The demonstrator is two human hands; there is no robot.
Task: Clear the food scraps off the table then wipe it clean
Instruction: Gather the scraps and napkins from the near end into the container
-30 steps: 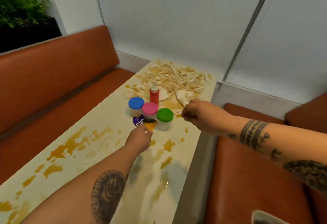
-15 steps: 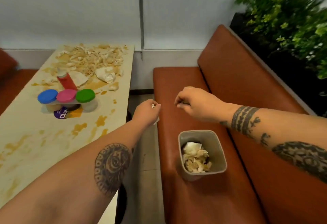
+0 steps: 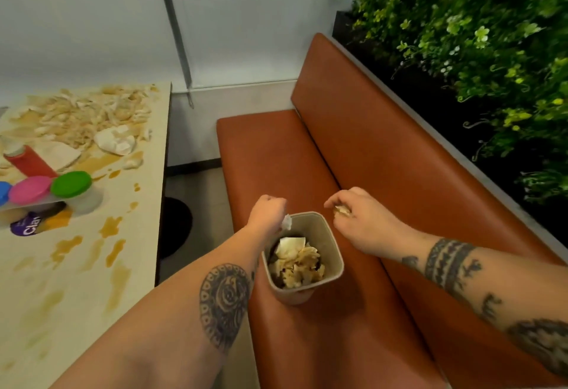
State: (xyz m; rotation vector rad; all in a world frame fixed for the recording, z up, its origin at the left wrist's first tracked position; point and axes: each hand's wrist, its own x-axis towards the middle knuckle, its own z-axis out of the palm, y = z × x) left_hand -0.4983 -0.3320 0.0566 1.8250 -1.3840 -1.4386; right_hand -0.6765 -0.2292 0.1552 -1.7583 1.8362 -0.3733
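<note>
Beige tub [image 3: 335, 253] on the bench seat [image 3: 276, 158], and both hands are at its rim, each with scraps pinched.
The left hand [image 3: 267, 212] pinches a white scrap [image 3: 286, 222] at the tub's left rim. The right hand [image 3: 356, 219] curls round crumbly bits [image 3: 341, 210] just right of it. They look light, dry and brittle, so a loose fingertip pinch on small bunches suits. The main scrap pile [image 3: 92, 115] lies on the table [image 3: 76, 281], well left of the tub. One label reads "Clay", on a purple lid [image 3: 26, 225] left of the tub.
</note>
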